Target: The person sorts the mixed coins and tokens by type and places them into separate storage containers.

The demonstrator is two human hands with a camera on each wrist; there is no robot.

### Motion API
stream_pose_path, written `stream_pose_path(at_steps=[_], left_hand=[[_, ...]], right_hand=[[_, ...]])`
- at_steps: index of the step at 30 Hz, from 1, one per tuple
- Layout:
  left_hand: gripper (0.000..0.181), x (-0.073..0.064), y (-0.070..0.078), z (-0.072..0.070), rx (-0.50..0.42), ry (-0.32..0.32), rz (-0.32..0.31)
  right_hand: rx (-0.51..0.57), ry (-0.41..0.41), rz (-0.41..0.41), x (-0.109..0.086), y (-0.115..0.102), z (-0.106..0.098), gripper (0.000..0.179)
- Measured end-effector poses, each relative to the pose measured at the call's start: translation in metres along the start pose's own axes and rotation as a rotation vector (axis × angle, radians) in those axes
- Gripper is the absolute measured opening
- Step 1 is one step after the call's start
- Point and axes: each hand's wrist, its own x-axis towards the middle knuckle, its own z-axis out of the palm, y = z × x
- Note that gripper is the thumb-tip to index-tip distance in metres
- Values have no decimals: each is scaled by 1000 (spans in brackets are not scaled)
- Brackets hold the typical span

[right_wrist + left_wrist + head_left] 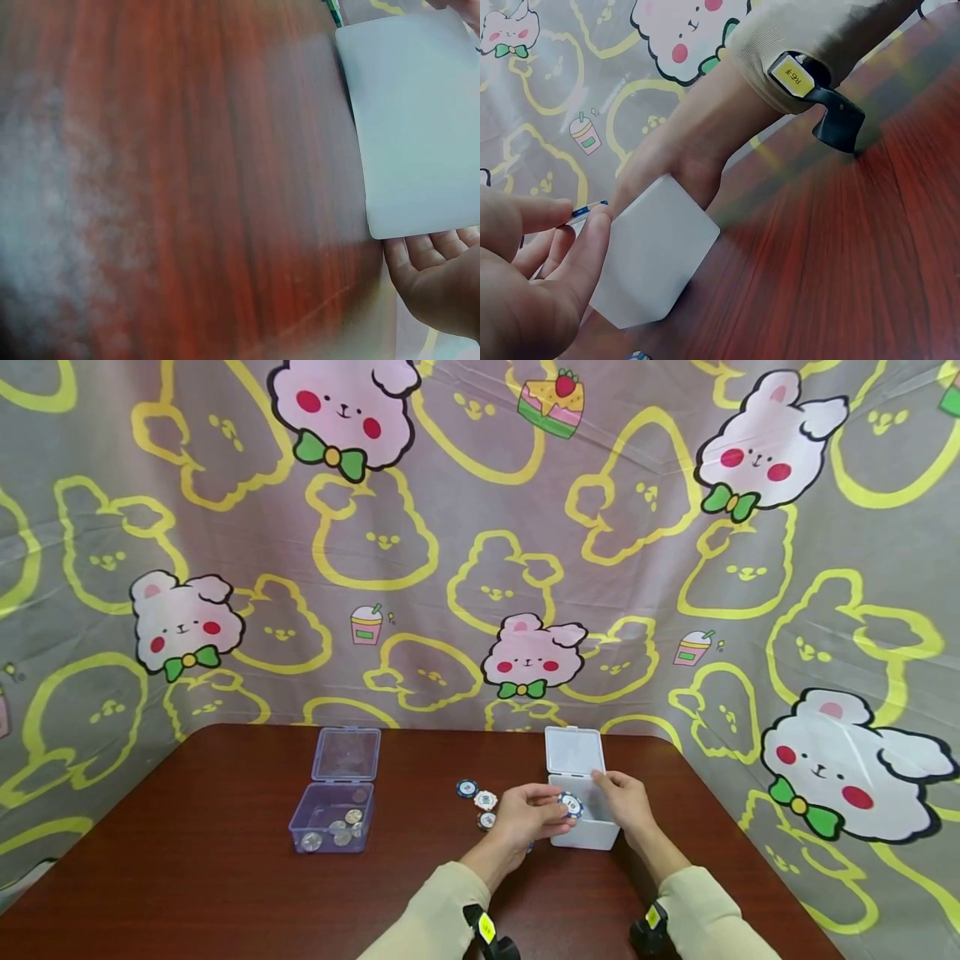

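My left hand (525,817) pinches a blue-and-white poker chip (572,805) between thumb and fingers, in front of the white box's opening. In the left wrist view the chip (589,208) shows edge-on at the fingertips. The white box (585,837) stands on the table with its lid (574,750) raised at the back. My right hand (628,800) holds the box at its right side, thumb at the rim. In the right wrist view, the fingers of the right hand (439,281) lie along the box wall (420,127).
Left of my left hand lie a blue chip (467,788), a white chip (486,801) and a dark-edged chip (487,821). Farther left stands an open purple translucent box (307,817) with several silver coins (342,837). A patterned curtain (420,610) hangs behind the brown table (225,893).
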Motion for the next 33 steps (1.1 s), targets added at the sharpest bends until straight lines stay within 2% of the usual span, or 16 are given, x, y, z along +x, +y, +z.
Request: stream_pose_path(at_steps=[7, 15, 24, 33], left_hand=[[34, 0, -1, 1, 5, -2, 1], [28, -8, -6, -9, 42, -25, -2], [27, -11, -8, -32, 117, -16, -24], [29, -10, -2, -61, 187, 7, 2]], right_hand=[[-2, -5, 13, -1, -2, -1, 45], [-1, -10, 16, -1, -2, -1, 44], [-6, -14, 28, -1, -2, -1, 44], [6, -16, 28, -1, -2, -1, 43]])
